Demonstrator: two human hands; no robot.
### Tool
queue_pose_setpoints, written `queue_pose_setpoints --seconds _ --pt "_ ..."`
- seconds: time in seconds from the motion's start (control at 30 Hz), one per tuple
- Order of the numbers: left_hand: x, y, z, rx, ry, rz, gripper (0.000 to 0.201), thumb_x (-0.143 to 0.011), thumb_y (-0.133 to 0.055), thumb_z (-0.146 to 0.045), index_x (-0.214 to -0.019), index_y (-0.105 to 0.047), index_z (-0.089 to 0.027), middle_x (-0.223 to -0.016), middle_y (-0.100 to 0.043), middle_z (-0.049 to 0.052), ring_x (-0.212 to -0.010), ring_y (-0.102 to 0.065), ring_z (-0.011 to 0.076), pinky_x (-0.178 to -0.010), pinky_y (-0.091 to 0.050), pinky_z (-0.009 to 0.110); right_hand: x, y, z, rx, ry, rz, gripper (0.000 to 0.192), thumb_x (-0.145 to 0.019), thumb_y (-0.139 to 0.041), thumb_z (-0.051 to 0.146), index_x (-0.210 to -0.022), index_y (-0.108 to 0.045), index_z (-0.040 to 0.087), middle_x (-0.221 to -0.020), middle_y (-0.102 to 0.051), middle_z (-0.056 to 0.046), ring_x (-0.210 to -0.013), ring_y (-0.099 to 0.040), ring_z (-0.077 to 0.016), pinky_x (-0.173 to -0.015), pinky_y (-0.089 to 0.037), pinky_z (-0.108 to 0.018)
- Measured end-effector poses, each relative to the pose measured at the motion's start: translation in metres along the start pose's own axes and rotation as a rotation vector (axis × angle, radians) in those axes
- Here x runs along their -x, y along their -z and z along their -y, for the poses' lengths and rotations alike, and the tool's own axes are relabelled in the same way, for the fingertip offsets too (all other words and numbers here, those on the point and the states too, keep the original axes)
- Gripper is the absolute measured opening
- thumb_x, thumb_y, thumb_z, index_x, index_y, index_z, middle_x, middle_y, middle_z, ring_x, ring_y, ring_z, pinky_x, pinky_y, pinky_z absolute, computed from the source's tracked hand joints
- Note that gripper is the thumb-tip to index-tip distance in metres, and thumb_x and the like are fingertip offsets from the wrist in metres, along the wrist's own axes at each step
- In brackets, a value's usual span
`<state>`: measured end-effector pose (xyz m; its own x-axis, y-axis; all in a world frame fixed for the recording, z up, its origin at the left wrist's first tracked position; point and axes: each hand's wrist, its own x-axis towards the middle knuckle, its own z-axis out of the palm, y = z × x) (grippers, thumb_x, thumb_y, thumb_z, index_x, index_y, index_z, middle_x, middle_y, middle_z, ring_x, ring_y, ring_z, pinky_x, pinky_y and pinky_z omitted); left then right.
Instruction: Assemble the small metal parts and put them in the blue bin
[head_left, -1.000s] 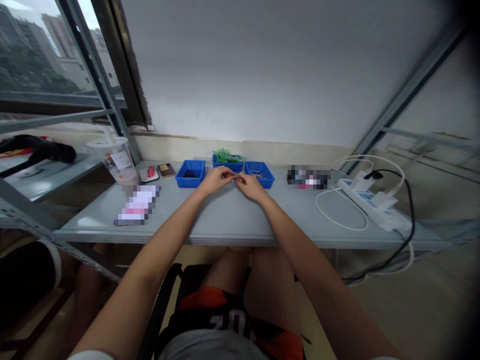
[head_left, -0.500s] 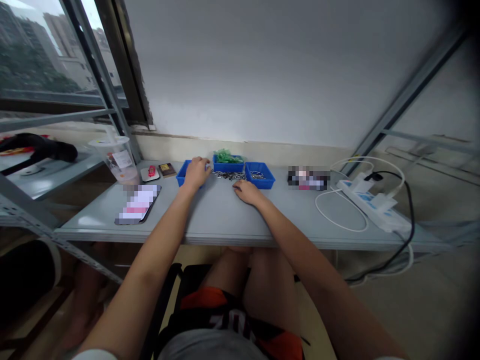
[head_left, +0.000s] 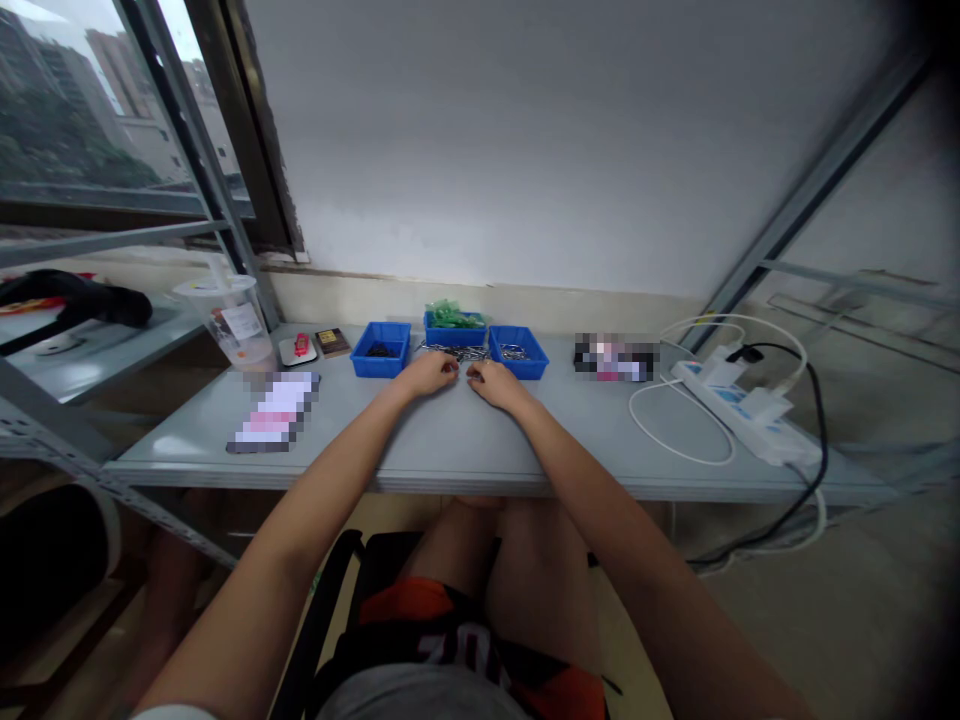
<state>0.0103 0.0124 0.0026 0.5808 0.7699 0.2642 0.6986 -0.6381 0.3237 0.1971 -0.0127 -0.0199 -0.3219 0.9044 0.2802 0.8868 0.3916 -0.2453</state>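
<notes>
My left hand point(head_left: 432, 373) rests low on the grey shelf with its fingers curled and the tips pinched together. Facing it, a small gap away, is my right hand point(head_left: 490, 383), also curled with thumb and fingers close. Anything between either set of fingertips is too small to make out. Just behind both hands lies a loose heap of shiny metal pieces point(head_left: 471, 353). A blue bin point(head_left: 375, 370) at left has small dark parts inside. The middle blue bin point(head_left: 455, 337) is piled with green plastic pieces point(head_left: 454, 315). Small metal parts lie in the right blue bin point(head_left: 529, 372).
On the left are a phone point(head_left: 276, 412), a lidded drink cup point(head_left: 238, 325), a white dish with a red item point(head_left: 301, 345) and a dark small box point(head_left: 332, 342). To the right, a blurred object point(head_left: 615, 358) and a power strip point(head_left: 750, 410) with cables lie on the shelf.
My left hand has come out from over the left blue bin and moved right, close to my right hand. My right hand has stayed nearly in place.
</notes>
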Motion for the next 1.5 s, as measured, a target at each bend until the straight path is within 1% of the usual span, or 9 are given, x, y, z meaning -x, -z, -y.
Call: queue_pose_setpoints --seconds 0.27,0.43,0.57,0.7,0.83,1.0,1.2,1.37,1.5 --pt "0.001 -0.004 -0.002 0.018 0.004 0.016 0.033 -0.08 -0.057 -0.023 -0.109 -0.071 -0.014 -0.09 -0.074 0.008 -0.081 -0.066 0.021 -0.077 -0.049 0.028 0.0 0.0 0.004 0.011 0.032 0.0 0.027 -0.088 -0.05 0.011 -0.108 -0.067 0.018 -0.108 -0.07 -0.01 -0.1 -0.063 -0.0204 -0.086 -0.043 -0.028" --pt "0.001 -0.005 -0.002 0.005 0.016 0.059 0.035 -0.081 -0.057 -0.026 -0.111 -0.07 -0.014 -0.094 -0.074 0.009 -0.084 -0.066 0.022 -0.077 -0.049 0.028 0.0 -0.002 0.005 0.007 0.022 -0.008 0.03 -0.09 -0.047 0.011 -0.114 -0.065 0.018 -0.113 -0.068 -0.011 -0.104 -0.062 -0.0211 -0.089 -0.043 -0.029" --pt "0.001 -0.006 0.001 -0.019 0.018 0.052 0.036 -0.08 -0.058 -0.024 -0.113 -0.07 -0.012 -0.096 -0.073 0.011 -0.086 -0.066 0.0229 -0.078 -0.049 0.029 0.0 -0.005 0.005 0.019 0.048 -0.001 0.033 -0.092 -0.043 0.01 -0.118 -0.061 0.015 -0.116 -0.066 -0.013 -0.106 -0.061 -0.0218 -0.089 -0.043 -0.029" --pt "0.0 -0.005 0.005 -0.031 -0.009 0.061 0.029 -0.08 -0.055 -0.021 -0.102 -0.073 -0.014 -0.095 -0.074 0.01 -0.086 -0.066 0.0227 -0.078 -0.048 0.029 -0.002 -0.006 0.003 -0.009 0.097 0.008 0.032 -0.091 -0.043 0.009 -0.117 -0.06 0.015 -0.111 -0.066 -0.012 -0.103 -0.06 -0.0202 -0.09 -0.042 -0.029" --pt "-0.001 -0.005 0.006 0.032 -0.046 0.049 0.025 -0.077 -0.053 -0.018 -0.089 -0.074 -0.015 -0.088 -0.075 0.008 -0.082 -0.065 0.0205 -0.077 -0.048 0.028 -0.003 -0.003 0.003 -0.048 0.105 -0.025 0.033 -0.092 -0.041 0.009 -0.119 -0.06 0.015 -0.11 -0.066 -0.012 -0.103 -0.059 -0.0196 -0.091 -0.041 -0.029" --pt "-0.002 -0.006 0.005 0.061 -0.047 0.047 0.022 -0.079 -0.057 -0.028 -0.086 -0.073 -0.015 -0.08 -0.073 0.006 -0.073 -0.063 0.0191 -0.069 -0.046 0.027 -0.002 -0.001 0.005 -0.054 0.111 -0.042 0.034 -0.093 -0.04 0.009 -0.12 -0.059 0.013 -0.11 -0.064 -0.012 -0.102 -0.059 -0.0195 -0.09 -0.042 -0.029" --pt "-0.003 -0.007 0.007 0.122 -0.042 -0.002 0.019 -0.079 -0.055 -0.02 -0.085 -0.073 -0.014 -0.081 -0.073 0.006 -0.073 -0.062 0.0171 -0.069 -0.044 0.025 -0.002 0.004 0.005 -0.091 0.109 -0.075 0.029 -0.094 -0.043 0.011 -0.115 -0.063 0.014 -0.111 -0.065 -0.012 -0.104 -0.058 -0.0195 -0.092 -0.041 -0.031" --pt "-0.002 -0.003 0.006 0.131 -0.036 -0.067 0.019 -0.081 -0.056 -0.023 -0.085 -0.073 -0.014 -0.08 -0.072 0.007 -0.071 -0.06 0.0172 -0.069 -0.043 0.027 0.001 0.013 0.006 -0.135 0.053 -0.037 0.022 -0.094 -0.047 0.017 -0.099 -0.069 0.015 -0.098 -0.07 -0.01 -0.091 -0.062 -0.0189 -0.084 -0.043 -0.029" --pt "-0.002 -0.002 0.005 0.125 -0.033 -0.069 0.02 -0.081 -0.057 -0.025 -0.087 -0.072 -0.014 -0.08 -0.071 0.007 -0.071 -0.059 0.0168 -0.067 -0.043 0.026 0.002 0.016 0.008 -0.147 0.02 -0.021 0.022 -0.094 -0.047 0.019 -0.096 -0.069 0.016 -0.093 -0.072 -0.009 -0.087 -0.063 -0.0184 -0.081 -0.043 -0.028"
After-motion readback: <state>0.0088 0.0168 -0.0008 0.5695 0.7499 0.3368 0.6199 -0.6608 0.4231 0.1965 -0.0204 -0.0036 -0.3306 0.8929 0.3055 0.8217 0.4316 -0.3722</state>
